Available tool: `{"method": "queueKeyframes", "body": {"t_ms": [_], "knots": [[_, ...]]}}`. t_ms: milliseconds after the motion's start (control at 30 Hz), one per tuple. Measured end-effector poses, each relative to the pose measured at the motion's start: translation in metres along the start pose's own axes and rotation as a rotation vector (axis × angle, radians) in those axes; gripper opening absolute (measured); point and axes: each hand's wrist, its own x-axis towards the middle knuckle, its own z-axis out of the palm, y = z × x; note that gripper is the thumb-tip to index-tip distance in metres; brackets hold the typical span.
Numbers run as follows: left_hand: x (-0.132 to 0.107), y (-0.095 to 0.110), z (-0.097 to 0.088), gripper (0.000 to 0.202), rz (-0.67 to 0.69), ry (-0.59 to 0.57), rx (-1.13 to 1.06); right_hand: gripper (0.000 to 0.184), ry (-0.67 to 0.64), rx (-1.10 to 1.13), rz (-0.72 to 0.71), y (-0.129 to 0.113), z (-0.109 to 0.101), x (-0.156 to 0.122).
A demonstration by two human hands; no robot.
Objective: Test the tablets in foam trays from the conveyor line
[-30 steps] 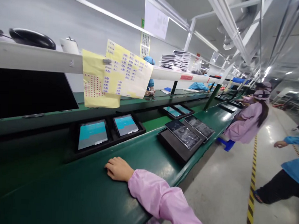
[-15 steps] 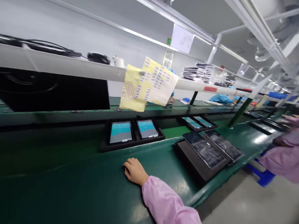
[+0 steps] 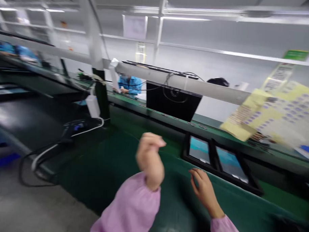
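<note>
My left hand is raised above the green conveyor belt, wrist bent and fingers curled in; I see nothing in it, though it is blurred. My right hand rests on the belt with fingers spread. It lies just in front of a black tray that holds two lit tablets, one on the left and one on the right. Both arms wear pink sleeves.
Yellow paper sheets hang from the white shelf rail at the right. A black monitor stands behind the belt. A dark handheld device with white cable lies at the left. A person in blue sits across the line.
The view has swung left along the line. My left hand has come up into view, raised over the belt. My right hand stays on the belt by the tablet tray.
</note>
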Motion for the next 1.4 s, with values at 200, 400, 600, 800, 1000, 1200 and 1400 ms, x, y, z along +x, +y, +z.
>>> {"method": "queueKeyframes", "body": {"t_ms": [200, 400, 600, 800, 1000, 1200, 1400], "knots": [[-0.044, -0.084, 0.040, 0.027, -0.376, -0.581, 0.268, 0.031, -0.003, 0.001, -0.088, -0.013, -0.011, 0.071], [-0.097, -0.166, 0.003, 0.018, -0.557, -0.727, 0.622, 0.046, -0.364, 0.324, 0.228, 0.057, -0.012, 0.040], [-0.112, -0.191, -0.010, 0.014, -0.573, -0.870, 0.819, 0.052, -0.273, 0.397, 0.378, 0.106, -0.037, 0.005], [-0.117, -0.189, -0.008, 0.013, -0.521, -1.013, 0.906, 0.054, -0.364, 0.555, 0.368, 0.071, -0.035, 0.036], [-0.115, -0.188, -0.011, 0.014, -0.490, -1.102, 0.952, 0.050, -0.256, 0.878, 0.508, 0.052, 0.044, 0.061], [-0.112, -0.186, -0.012, 0.015, -0.465, -1.138, 0.955, 0.059, 0.034, 0.805, 0.615, 0.043, 0.105, 0.037], [-0.114, -0.189, -0.012, 0.026, -0.458, -1.146, 0.962, 0.052, 0.124, 0.692, 0.590, 0.046, 0.119, 0.028]]}}
